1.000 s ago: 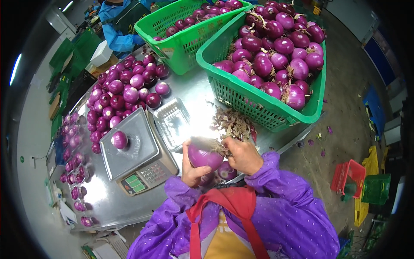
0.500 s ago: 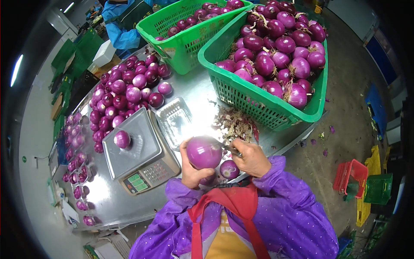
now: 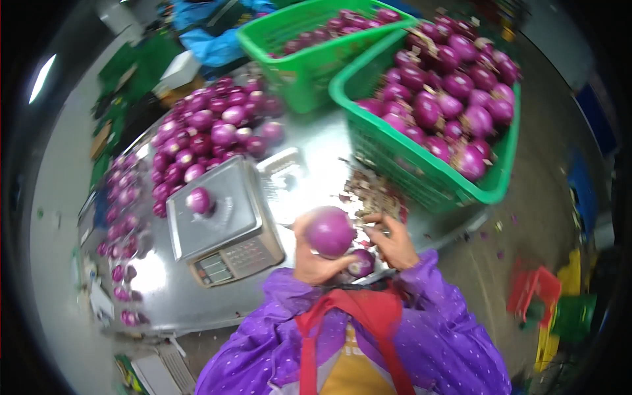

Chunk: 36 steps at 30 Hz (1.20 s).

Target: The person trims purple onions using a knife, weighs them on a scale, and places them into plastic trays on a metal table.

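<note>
My left hand (image 3: 315,258) is wrapped round a large peeled purple onion (image 3: 330,232) above the metal table's near edge. Close against the onion's right side, my right hand (image 3: 391,242) has thumb and fingertips drawn together. Blur hides what they pinch, and no knife can be made out in that hand. Below and between the hands lies a smaller purple onion (image 3: 361,263). Just beyond my right hand is a heap of dry onion skins and root trimmings (image 3: 374,192).
A weighing scale (image 3: 220,214) bearing one onion (image 3: 198,200) stands left, beside a clear plastic tray (image 3: 282,172). Peeled onions (image 3: 210,125) are piled behind it; packed onions (image 3: 122,210) line the far left. Green baskets (image 3: 421,164) (image 3: 289,72) of onions stand at the back.
The knife seen in my right hand earlier no longer shows clearly. That hand's fingers now pinch beside the onion. The whole view has shifted and blurred; my left hand keeps the onion.
</note>
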Motion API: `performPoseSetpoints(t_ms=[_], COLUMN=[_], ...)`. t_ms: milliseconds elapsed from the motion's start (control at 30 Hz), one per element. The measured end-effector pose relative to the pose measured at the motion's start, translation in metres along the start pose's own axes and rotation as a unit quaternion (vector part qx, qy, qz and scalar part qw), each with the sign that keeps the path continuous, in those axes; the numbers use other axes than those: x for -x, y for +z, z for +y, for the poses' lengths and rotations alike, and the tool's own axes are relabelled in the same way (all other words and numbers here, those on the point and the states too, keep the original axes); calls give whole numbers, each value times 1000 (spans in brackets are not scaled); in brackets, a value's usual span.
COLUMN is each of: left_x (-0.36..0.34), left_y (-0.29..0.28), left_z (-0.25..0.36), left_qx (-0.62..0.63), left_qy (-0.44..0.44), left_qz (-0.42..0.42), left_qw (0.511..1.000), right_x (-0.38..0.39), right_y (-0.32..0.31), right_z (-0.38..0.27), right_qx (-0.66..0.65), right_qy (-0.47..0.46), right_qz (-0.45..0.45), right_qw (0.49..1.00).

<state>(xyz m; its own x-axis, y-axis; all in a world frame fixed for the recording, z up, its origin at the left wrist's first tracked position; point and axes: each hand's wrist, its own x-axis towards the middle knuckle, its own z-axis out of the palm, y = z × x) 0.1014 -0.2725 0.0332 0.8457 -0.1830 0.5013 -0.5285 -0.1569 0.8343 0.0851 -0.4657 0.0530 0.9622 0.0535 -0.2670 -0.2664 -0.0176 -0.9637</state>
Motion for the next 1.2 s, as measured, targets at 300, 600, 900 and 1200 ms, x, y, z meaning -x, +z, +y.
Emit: performPoseSetpoints(t_ms=[300, 600, 900, 1200], left_x=[-8, -31, -51, -43], left_y=[-35, -240, -292, -313], left_z=[-1, -54, -108, -113], left_qx=[0, -206, -343, -343], left_qy=[-51, -182, -145, -91], left_qz=[-17, 75, -190, -211], left_qw=[999, 959, 908, 911], right_x=[-27, -29, -46, -92], right_y=[13, 38, 81, 206], right_z=[25, 20, 21, -39], right_qx=[-121, -25, 7, 84], right_qy=[-3, 28, 10, -27], right_qz=[113, 80, 21, -122], right_qw=[986, 996, 1000, 989])
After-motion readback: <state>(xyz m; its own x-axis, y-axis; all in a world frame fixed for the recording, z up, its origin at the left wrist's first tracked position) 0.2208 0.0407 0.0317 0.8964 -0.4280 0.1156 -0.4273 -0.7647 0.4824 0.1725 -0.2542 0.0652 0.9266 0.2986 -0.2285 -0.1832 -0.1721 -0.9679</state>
